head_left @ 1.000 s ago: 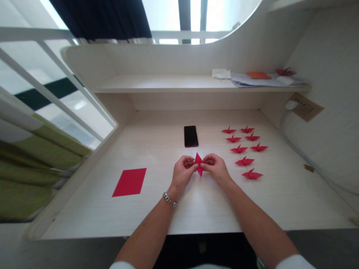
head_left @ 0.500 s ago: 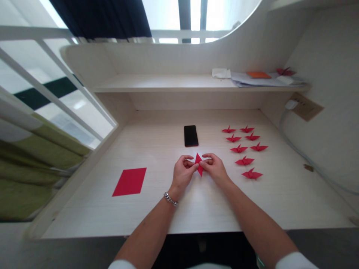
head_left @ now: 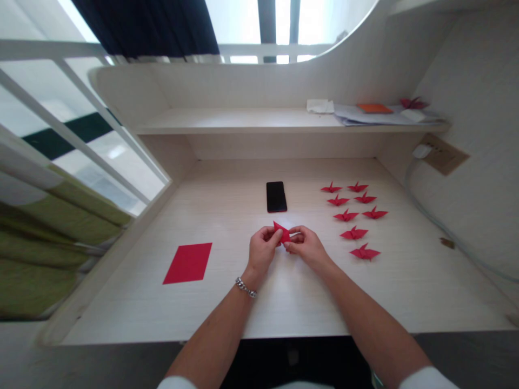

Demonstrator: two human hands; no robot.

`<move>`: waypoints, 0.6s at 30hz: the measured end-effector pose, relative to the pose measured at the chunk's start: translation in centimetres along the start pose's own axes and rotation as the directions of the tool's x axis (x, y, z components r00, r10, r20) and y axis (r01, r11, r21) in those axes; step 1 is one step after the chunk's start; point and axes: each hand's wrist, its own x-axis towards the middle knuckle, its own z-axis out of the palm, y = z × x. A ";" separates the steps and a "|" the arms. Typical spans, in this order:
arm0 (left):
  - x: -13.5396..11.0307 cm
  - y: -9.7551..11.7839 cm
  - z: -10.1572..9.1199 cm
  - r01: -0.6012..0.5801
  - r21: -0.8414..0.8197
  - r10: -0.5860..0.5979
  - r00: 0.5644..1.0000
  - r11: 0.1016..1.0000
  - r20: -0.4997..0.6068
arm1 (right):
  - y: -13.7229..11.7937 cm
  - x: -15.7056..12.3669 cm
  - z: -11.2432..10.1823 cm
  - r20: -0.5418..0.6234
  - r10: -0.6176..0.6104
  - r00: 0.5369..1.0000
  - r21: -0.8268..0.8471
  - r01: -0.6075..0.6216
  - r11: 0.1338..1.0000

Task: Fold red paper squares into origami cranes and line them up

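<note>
Between my two hands is a small folded piece of red origami paper (head_left: 283,232), held just over the desk in front of the phone. My left hand (head_left: 263,247) pinches its left side, thumb on top. From the right, my right hand (head_left: 307,244) grips the lower right edge between thumb and fingers. The fingertips hide part of the folds. A flat red paper sheet (head_left: 187,263) lies on the desk to the left. To the right, several red paper cranes (head_left: 353,233) stand in two rough columns.
A black phone (head_left: 276,196) lies beyond my hands on the pale desk (head_left: 227,216). The shelf (head_left: 243,117) above holds papers (head_left: 352,116), an orange square (head_left: 374,108) and a dark red folded paper piece (head_left: 414,103). A grey cable (head_left: 430,216) runs down the right wall from a socket.
The folded red paper has turned from an upright diamond to a slanted shape and shifted slightly left. My right hand's grip has moved to its lower right edge.
</note>
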 end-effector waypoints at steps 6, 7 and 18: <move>-0.1 0.5 -0.1 0.038 -0.060 -0.037 0.999 0.997 0.005 | -0.6 0.1 -0.6 0.051 -0.054 0.997 -0.144 0.061 0.988; -0.2 0.6 -0.1 0.032 -0.028 -0.031 0.999 0.999 0.018 | -0.7 0.1 -0.7 0.067 -0.078 0.995 -0.168 0.088 0.982; -0.3 0.6 -0.2 0.074 -0.065 -0.072 0.997 0.995 0.041 | -0.9 -0.1 -0.7 0.001 -0.191 0.982 -0.188 0.188 0.964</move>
